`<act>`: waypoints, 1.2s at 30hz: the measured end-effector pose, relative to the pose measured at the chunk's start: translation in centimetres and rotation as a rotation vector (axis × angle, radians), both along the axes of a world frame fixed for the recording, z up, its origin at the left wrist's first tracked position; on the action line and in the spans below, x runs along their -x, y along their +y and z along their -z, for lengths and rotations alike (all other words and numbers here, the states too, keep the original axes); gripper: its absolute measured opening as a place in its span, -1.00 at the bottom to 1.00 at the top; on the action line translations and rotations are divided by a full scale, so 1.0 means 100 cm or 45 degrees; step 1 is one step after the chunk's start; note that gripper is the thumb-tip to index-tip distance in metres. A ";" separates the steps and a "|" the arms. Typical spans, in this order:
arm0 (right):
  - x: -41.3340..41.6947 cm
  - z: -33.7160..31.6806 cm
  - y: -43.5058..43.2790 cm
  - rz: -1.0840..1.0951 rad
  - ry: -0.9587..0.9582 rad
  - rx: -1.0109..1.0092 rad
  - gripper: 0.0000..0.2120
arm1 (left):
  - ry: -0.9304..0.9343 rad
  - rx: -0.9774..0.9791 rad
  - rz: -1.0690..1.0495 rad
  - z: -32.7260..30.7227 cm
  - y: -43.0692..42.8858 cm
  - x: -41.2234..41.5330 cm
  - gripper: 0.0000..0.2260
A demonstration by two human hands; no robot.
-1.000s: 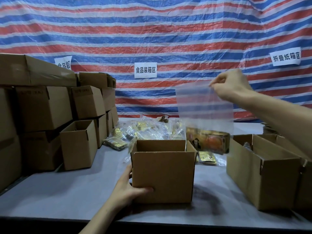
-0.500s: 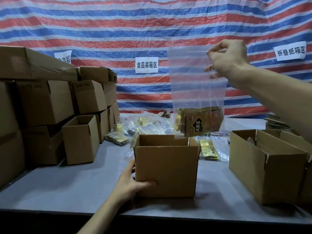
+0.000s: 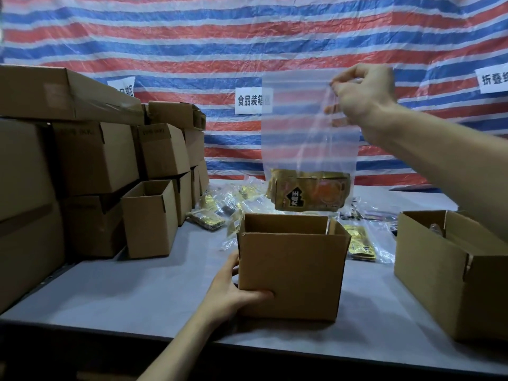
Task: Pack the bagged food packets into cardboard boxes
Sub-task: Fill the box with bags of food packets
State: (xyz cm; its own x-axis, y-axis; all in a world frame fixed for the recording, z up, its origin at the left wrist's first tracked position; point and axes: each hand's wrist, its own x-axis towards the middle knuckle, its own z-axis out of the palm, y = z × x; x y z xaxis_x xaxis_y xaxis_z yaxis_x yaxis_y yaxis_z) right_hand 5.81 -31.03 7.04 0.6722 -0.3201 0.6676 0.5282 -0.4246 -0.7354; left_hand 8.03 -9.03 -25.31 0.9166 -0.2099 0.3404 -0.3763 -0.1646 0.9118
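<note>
- A person's right hand pinches the top edge of a clear plastic bag, which hangs upright above an open cardboard box at the centre of the grey worktop.
- Gold food packets sit bunched at the bottom of the bag, just above the box's open mouth and not yet inside it.
- The left hand grips the box's near left corner, thumb across the front face and fingers round the side.
- More bagged packets lie in a heap on the worktop behind the box.
- Stacked boxes stand at left; another open box sits at right.
- A striped tarpaulin carrying white paper signs forms the backdrop.
</note>
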 end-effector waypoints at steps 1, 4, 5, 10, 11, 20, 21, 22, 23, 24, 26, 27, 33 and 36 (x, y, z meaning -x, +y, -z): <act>-0.002 0.002 0.002 -0.012 0.008 0.003 -0.81 | -0.003 -0.005 -0.004 0.000 0.000 0.000 -0.19; -0.007 0.009 0.008 -0.050 0.029 0.003 -0.76 | -0.005 -0.007 -0.011 0.001 0.000 -0.001 -0.19; -0.009 0.012 0.009 -0.055 0.033 0.004 -0.76 | -0.008 -0.010 -0.018 0.001 0.000 -0.001 -0.19; -0.015 0.018 0.017 -0.072 0.040 0.003 -0.76 | -0.022 -0.015 -0.041 0.000 0.000 0.002 -0.15; -0.016 0.018 0.018 -0.078 0.040 -0.002 -0.76 | -0.020 -0.014 -0.039 -0.001 -0.001 0.003 -0.16; -0.003 0.019 0.025 -0.176 0.039 -0.048 -0.80 | 0.024 -0.001 -0.032 -0.005 -0.001 0.006 -0.11; -0.002 0.018 0.025 -0.189 0.036 -0.056 -0.80 | 0.029 -0.004 -0.033 -0.005 -0.001 0.007 -0.12; -0.001 0.018 0.026 -0.199 0.033 -0.062 -0.80 | 0.032 -0.004 -0.033 -0.005 -0.001 0.006 -0.12; -0.001 0.018 0.026 -0.207 0.030 -0.066 -0.81 | 0.033 0.000 -0.034 -0.005 -0.001 0.006 -0.13; 0.000 0.018 0.026 -0.216 0.027 -0.070 -0.81 | 0.032 0.002 -0.033 -0.004 -0.001 0.005 -0.13; 0.001 0.017 0.027 -0.234 0.022 -0.078 -0.82 | 0.030 0.000 -0.031 -0.005 -0.001 0.005 -0.13; 0.001 0.017 0.027 -0.243 0.019 -0.083 -0.82 | 0.028 0.000 -0.029 -0.005 -0.001 0.005 -0.13; 0.004 0.015 0.028 -0.267 -0.026 -0.059 -0.84 | 0.025 -0.010 -0.021 -0.005 -0.001 0.003 -0.13; 0.004 0.016 0.029 -0.252 -0.033 -0.043 -0.89 | 0.023 -0.013 -0.026 -0.004 -0.001 0.003 -0.15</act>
